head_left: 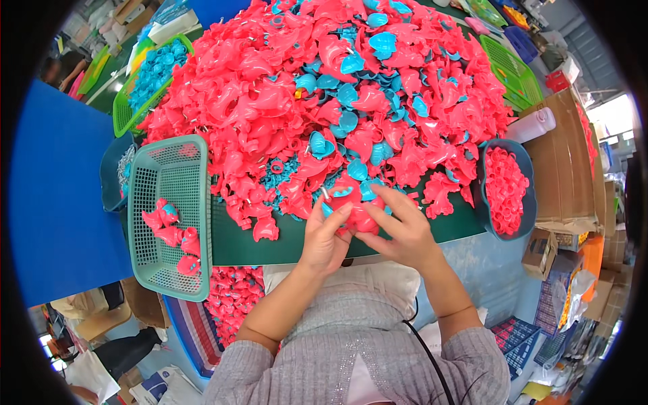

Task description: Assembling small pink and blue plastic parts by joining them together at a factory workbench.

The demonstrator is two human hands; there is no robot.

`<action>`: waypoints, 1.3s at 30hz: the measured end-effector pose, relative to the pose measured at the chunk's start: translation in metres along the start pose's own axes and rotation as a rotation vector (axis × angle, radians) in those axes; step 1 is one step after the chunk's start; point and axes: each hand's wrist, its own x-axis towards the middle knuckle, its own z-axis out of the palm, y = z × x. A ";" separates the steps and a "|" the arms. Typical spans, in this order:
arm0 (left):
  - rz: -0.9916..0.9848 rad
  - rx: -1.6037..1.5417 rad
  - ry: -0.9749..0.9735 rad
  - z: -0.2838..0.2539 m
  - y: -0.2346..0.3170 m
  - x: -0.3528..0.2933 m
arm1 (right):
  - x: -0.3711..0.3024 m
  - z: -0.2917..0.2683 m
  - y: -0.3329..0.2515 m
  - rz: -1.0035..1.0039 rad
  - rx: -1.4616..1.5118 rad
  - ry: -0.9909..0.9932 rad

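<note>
Near the front edge of the table, both my hands are on a shiny pink plastic toy part (364, 220) with blue pieces at it. My left hand (322, 237) pinches its left side between thumb and fingers. On the other side, my right hand (403, 233) grips it by the thumb and fingertips. A thin pale pin-like piece (326, 194) sticks up by my left fingers; I cannot tell what it belongs to. Right behind my hands rises a big heap of pink plastic shells (250, 101), with blue shell-shaped pieces (321, 145) mixed in.
A green mesh basket (204, 229) at left holds several pink-and-blue pieces. Behind it are a bowl of small metal parts (125, 165) and a green basket of blue parts (158, 74). At right stand a bowl of pink rings (505, 192), a bottle (533, 125) and a cardboard box (563, 169).
</note>
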 end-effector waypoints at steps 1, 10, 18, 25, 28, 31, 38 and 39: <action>0.000 0.000 0.001 0.001 0.001 0.001 | 0.001 -0.002 -0.001 0.000 0.001 0.000; 0.071 0.087 -0.127 0.004 0.001 -0.002 | 0.019 0.001 -0.003 -0.055 0.082 0.068; 0.154 0.194 -0.191 0.009 -0.001 -0.010 | 0.016 0.006 -0.002 0.033 0.260 0.033; 0.245 0.365 -0.233 -0.001 -0.008 -0.009 | 0.017 -0.005 -0.008 0.111 0.406 -0.014; 0.229 0.358 -0.250 -0.002 -0.009 -0.010 | 0.019 -0.008 -0.009 0.092 0.377 -0.027; 0.231 0.372 -0.230 0.006 -0.008 -0.012 | 0.018 -0.007 -0.008 0.072 0.373 -0.027; 0.243 0.477 -0.195 0.003 -0.004 -0.019 | 0.014 0.004 -0.017 0.204 0.769 0.056; 0.197 0.422 -0.190 0.003 -0.003 -0.018 | 0.013 0.007 -0.018 0.342 1.068 0.144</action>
